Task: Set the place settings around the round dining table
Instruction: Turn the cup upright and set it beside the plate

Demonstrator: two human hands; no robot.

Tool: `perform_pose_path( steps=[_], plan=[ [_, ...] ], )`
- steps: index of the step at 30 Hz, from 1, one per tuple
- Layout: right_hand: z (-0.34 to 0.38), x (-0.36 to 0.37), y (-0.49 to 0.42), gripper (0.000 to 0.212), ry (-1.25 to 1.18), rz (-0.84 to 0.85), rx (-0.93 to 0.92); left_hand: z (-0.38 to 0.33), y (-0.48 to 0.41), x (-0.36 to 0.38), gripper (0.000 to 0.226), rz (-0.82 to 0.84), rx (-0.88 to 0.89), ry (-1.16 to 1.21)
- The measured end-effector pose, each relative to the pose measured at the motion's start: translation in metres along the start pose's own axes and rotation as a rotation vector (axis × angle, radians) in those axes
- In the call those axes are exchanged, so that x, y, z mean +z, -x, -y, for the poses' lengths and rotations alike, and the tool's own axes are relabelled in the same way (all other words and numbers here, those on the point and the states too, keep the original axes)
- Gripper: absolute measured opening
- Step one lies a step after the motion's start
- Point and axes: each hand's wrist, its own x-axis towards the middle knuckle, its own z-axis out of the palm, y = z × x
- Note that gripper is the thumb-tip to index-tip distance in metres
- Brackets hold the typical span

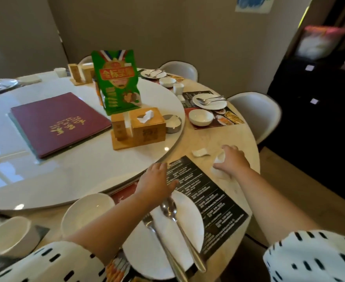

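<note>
In front of me a black printed placemat (204,192) lies on the round table (228,139). A white plate (189,224) sits on its near end with a spoon (168,207), a fork (149,220) and a folded napkin. My left hand (157,183) lies flat, fingers straight, on the mat just above the plate. A white bowl (86,210) stands left of the plate. My right hand (231,160) grips a small white cup (218,159) beside the mat's right edge. A white chopstick rest (200,152) lies just left of it.
A white turntable (76,165) carries a maroon menu (59,123), a green bag (117,82), wooden tissue holders (145,129) and an ashtray (173,124). Further settings with plates (209,101) and bowls (201,117) lie at the far right. White chairs (255,112) ring the table. A white cup (9,235) stands near left.
</note>
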Motion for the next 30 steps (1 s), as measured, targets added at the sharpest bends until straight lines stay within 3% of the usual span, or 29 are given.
perform_pose_path(
  steps=[5,8,11,14,16,19,24,27,30],
  plan=[
    [-0.005,0.005,-0.034,0.1,0.188,0.229,0.051,-0.027,-0.062,0.019,0.065,0.068,0.037,0.056],
    [-0.013,0.01,-0.046,0.099,0.135,0.226,0.039,-0.038,-0.099,0.027,0.064,0.1,0.031,0.073],
    [-0.03,0.011,-0.047,0.082,-0.169,0.069,0.051,-0.048,-0.134,0.038,0.064,0.097,0.029,0.092],
    [-0.043,0.015,-0.034,0.077,-0.886,-0.065,0.206,-0.055,-0.167,0.054,0.067,0.117,0.035,0.049],
    [-0.046,0.023,-0.026,0.074,-1.166,-0.126,0.271,-0.059,-0.187,0.066,0.073,0.159,0.054,-0.046],
    [-0.046,0.038,-0.021,0.065,-1.342,-0.191,0.307,-0.068,-0.209,0.079,0.072,0.176,0.118,-0.182],
    [-0.049,0.05,-0.015,0.073,-1.408,-0.225,0.326,-0.078,-0.228,0.099,0.042,0.169,0.124,-0.247],
    [-0.051,0.047,-0.013,0.073,-1.425,-0.272,0.32,-0.079,-0.224,0.094,0.04,0.096,0.1,-0.075],
    [-0.053,0.046,-0.014,0.071,-1.43,-0.292,0.313,-0.067,-0.203,0.072,0.045,-0.032,0.025,0.383]
  ],
)
